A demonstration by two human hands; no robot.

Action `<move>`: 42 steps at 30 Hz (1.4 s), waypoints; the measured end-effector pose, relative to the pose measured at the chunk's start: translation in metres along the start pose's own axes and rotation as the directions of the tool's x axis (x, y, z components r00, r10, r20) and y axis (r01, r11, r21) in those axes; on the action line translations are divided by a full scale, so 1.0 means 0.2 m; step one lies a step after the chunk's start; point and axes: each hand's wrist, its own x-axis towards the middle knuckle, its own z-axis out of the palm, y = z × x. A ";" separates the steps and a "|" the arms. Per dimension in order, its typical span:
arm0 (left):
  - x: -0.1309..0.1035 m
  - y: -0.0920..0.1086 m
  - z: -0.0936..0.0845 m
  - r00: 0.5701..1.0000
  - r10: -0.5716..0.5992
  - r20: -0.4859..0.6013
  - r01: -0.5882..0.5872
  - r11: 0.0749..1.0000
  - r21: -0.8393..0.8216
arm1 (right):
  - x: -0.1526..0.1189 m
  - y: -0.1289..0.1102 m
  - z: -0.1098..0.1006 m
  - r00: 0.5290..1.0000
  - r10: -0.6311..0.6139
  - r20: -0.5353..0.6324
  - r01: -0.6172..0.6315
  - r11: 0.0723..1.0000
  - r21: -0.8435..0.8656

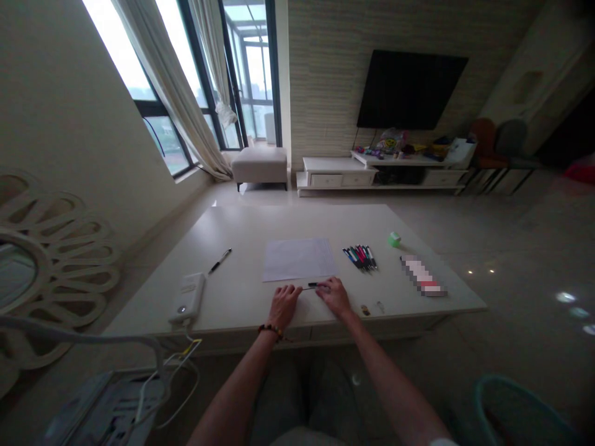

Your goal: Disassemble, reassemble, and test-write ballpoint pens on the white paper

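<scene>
Both hands meet low over the table's near side, just in front of the white paper (pixel 299 259). The fingers of my left hand (pixel 284 305) are closed on one end of a thin dark rod (pixel 307 288), which looks like a pen refill. It reaches across to my right hand (pixel 333 296), whose fingers are closed around a black pen part (pixel 313 284) that sticks out to the left. My right fingers hide the rest of that part. Right of the paper lies a bundle of several pens (pixel 361 257), and a single black pen (pixel 220 261) rests off to the left.
A white power strip (pixel 188 298) with cables sits at the table's (pixel 242 310) left front. To the right are a green-and-white small item (pixel 395 239), a blurred-out packet (pixel 422 276) and small bits (pixel 365 310) near the front edge. A teal basket rim (pixel 511 381) stands below right.
</scene>
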 end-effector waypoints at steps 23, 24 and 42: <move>0.01 0.01 0.02 0.991 -0.086 -0.098 0.076 0.992 -0.101 | -0.15 0.01 -0.11 1.000 0.014 -0.004 -0.014 0.999 -0.044; 0.01 0.01 0.02 0.991 -0.083 -0.103 0.072 0.992 -0.104 | -0.14 0.00 -0.11 1.000 -0.001 0.019 0.002 0.997 -0.076; -0.04 -0.08 0.00 0.970 -0.196 -0.145 0.177 0.975 -0.134 | -0.22 0.20 -0.26 0.990 -0.045 -0.137 0.001 0.951 -0.310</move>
